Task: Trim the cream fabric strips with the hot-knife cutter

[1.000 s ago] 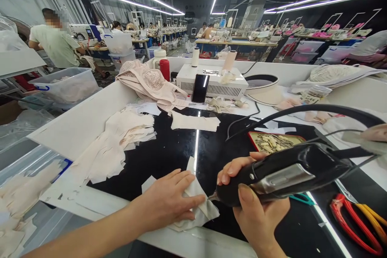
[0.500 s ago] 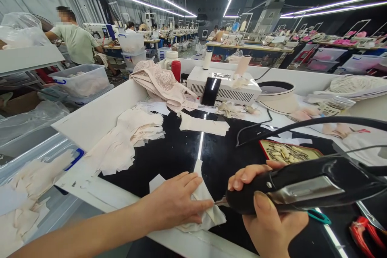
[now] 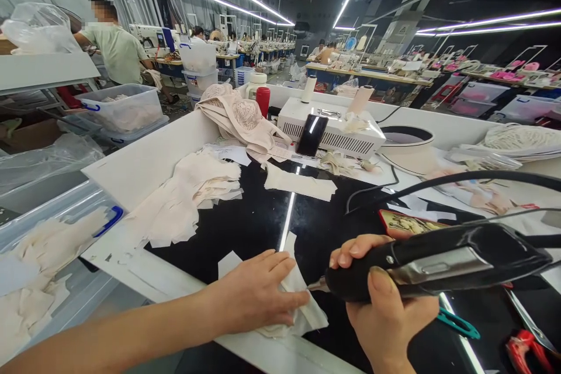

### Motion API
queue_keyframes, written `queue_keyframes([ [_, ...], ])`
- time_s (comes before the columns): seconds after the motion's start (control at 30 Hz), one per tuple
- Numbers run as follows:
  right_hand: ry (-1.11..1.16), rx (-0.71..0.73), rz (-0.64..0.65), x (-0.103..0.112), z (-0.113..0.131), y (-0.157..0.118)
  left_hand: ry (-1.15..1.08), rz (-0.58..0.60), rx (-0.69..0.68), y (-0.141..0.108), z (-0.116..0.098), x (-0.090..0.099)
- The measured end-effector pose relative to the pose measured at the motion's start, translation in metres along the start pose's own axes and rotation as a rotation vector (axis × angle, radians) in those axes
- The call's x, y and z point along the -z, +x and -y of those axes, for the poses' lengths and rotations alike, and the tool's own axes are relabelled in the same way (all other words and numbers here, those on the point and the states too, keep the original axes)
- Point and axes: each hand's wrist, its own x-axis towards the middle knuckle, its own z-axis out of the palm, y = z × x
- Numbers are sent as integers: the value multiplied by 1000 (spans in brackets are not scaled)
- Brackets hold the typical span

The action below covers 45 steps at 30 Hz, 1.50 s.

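My left hand [image 3: 258,292] lies flat with its fingers spread, pressing a cream fabric piece [image 3: 307,310] on the black tabletop near the front edge. Wrapped round a black handheld tool [image 3: 438,266], my right hand [image 3: 385,310] is closed just to the right. The tool's thin metal tip points left and reaches the fabric's edge beside my left fingertips; whether it touches cannot be told. A cable runs from the tool to the right. Another strip of cream fabric [image 3: 300,182] lies flat farther back.
Stacked cream cloth pieces [image 3: 184,196] lie at the left. A phone [image 3: 312,135] leans on a white box [image 3: 333,123]. Red-handled scissors [image 3: 521,350], a teal tool [image 3: 458,323] and a red-edged tray [image 3: 384,219] are at the right. A person [image 3: 116,49] sits at back left.
The view has shifted slightly, so the surroundings sit a little lower and to the right. The black tool and my right hand have moved slightly left; my left hand stays on the fabric.
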Motion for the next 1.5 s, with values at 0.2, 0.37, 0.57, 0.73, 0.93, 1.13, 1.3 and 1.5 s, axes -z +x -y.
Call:
queue_keyframes([
  [0.2,-20,-26,-9,0,-1,-1,-27,0,1,2,0,1],
  [0.37,26,2,-23,-4,-6,2,-19,17,0,3,0,3],
  [0.57,-8,-31,4,-4,-11,2,-34,-22,13,-1,1,-3],
  [0.73,9,15,-1,-9,-15,6,-51,-17,19,-2,2,-6],
  [0.93,-8,3,8,-11,-22,7,-55,-8,37,-1,2,-2],
  [1.13,-5,21,-11,-14,-26,11,-73,-2,56,-1,1,4],
  [1.3,1,17,0,-19,-30,12,-99,8,61,0,3,5],
  [1.5,20,10,-9,-23,-31,16,-128,11,85,1,3,7],
])
